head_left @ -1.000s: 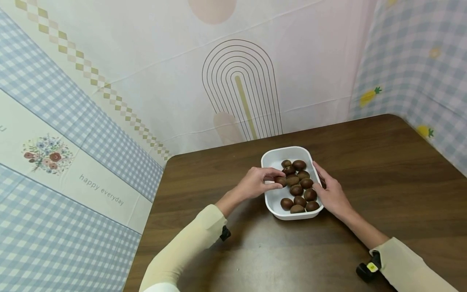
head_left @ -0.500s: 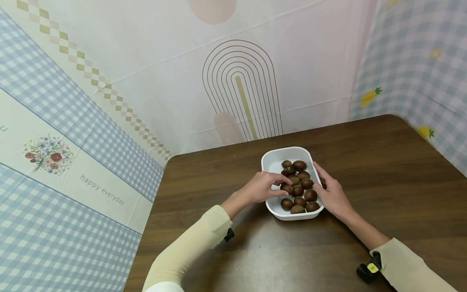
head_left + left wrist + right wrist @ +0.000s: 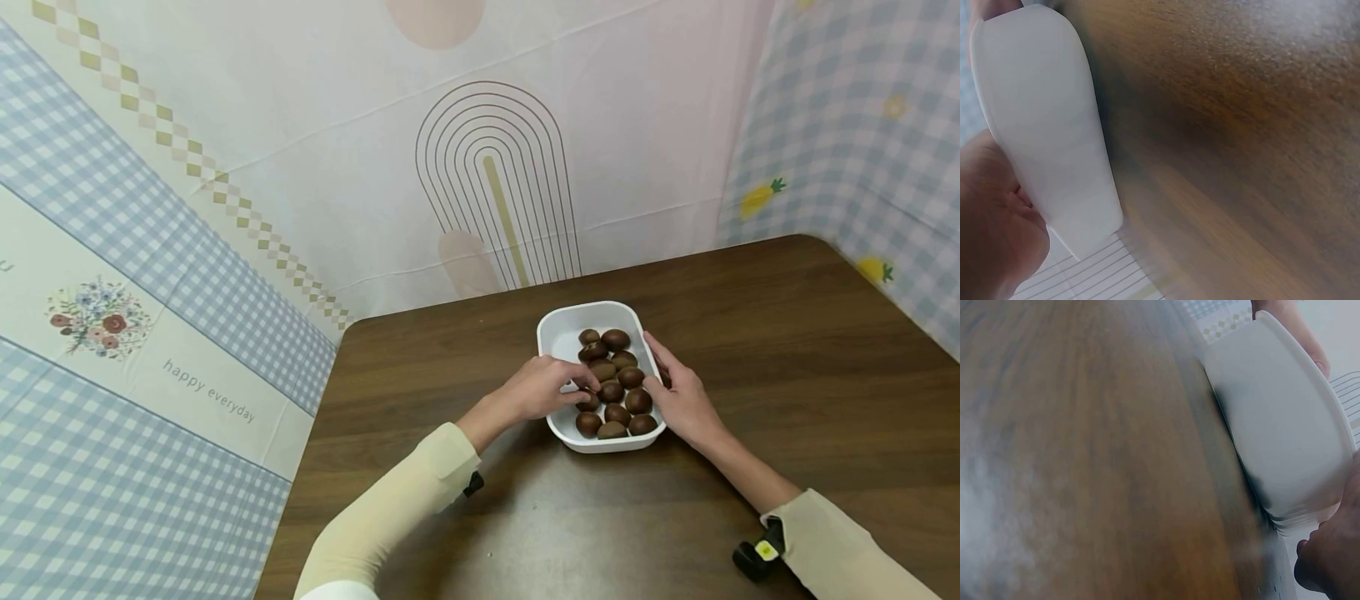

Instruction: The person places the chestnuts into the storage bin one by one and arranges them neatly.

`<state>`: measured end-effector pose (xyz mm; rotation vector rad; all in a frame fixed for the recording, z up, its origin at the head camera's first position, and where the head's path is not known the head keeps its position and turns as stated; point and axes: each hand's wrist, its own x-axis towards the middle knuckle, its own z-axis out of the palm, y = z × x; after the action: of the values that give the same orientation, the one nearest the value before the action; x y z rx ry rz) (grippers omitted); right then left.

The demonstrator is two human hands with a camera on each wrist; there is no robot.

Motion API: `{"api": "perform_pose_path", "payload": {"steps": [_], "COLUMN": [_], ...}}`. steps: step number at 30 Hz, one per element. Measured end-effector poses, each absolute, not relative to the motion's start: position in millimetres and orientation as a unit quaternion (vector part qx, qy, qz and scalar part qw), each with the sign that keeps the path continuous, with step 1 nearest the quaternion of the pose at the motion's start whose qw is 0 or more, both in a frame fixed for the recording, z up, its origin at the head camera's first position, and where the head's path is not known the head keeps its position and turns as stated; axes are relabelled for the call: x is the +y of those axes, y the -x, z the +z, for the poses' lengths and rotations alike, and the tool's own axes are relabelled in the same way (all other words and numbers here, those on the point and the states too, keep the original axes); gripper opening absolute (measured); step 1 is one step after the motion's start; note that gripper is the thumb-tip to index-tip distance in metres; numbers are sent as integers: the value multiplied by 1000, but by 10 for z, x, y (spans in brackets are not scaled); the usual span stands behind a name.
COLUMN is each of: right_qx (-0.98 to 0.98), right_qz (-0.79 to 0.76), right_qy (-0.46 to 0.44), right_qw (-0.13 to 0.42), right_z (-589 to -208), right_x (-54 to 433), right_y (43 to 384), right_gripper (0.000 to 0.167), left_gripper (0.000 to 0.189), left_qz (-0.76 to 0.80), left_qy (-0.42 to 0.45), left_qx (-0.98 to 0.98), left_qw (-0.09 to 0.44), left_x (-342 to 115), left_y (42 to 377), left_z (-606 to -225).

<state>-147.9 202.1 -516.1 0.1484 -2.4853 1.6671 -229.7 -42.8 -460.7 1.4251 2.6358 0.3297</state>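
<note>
A white rectangular tray (image 3: 558, 332) with rounded corners stands on the table, holding several brown chestnuts (image 3: 615, 340). My left hand (image 3: 534, 390) reaches over its left rim, thumb and fingers around a chestnut (image 3: 588, 403) that they partly cover. On the opposite side, my right hand (image 3: 684, 404) grips the tray's right wall, thumb at the rim and fingers along the outside. Both wrist views show mainly the tray's outer wall (image 3: 1047, 112); the chestnuts are hidden behind it there. In the right wrist view, part of the right hand (image 3: 1335, 547) shows near the tray's lower end.
The dark wood table (image 3: 787, 333) extends around the tray on all sides. Behind it hangs a pale printed cloth (image 3: 637, 125), with blue checked cloth (image 3: 217, 292) at the left and more checked cloth (image 3: 877, 125) at the right.
My left hand has moved slightly right and toward the near end inside the tray, and the chestnut at its fingers has shifted that way too. The right hand and tray stay in place.
</note>
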Motion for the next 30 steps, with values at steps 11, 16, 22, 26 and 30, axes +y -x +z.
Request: {"api": "perform_pose_path", "payload": {"steps": [11, 16, 22, 26, 30], "right_qx": [-833, -832, -833, -834, -833], "right_qz": [547, 548, 548, 547, 548], "right_qy": [-44, -43, -42, -42, -42], "right_qw": [72, 67, 61, 61, 57], "right_z": [-5159, -5169, -5190, -5193, -5179], "right_x": [2028, 2020, 2031, 2046, 2069], "right_y": [1501, 1511, 1509, 1500, 1495], "right_gripper": [70, 71, 71, 70, 69], "left_gripper": [17, 21, 27, 30, 32], "left_qz": [102, 188, 248, 254, 255], "left_qy": [-466, -468, -453, -439, -426], "left_qx": [877, 862, 856, 861, 867], "left_qw": [55, 42, -3, -27, -42], "left_x": [-385, -444, -558, -636, -724], "left_y": [2283, 2311, 2349, 2382, 2410], "left_z": [-4615, -4671, -4661, -4569, -4463]}}
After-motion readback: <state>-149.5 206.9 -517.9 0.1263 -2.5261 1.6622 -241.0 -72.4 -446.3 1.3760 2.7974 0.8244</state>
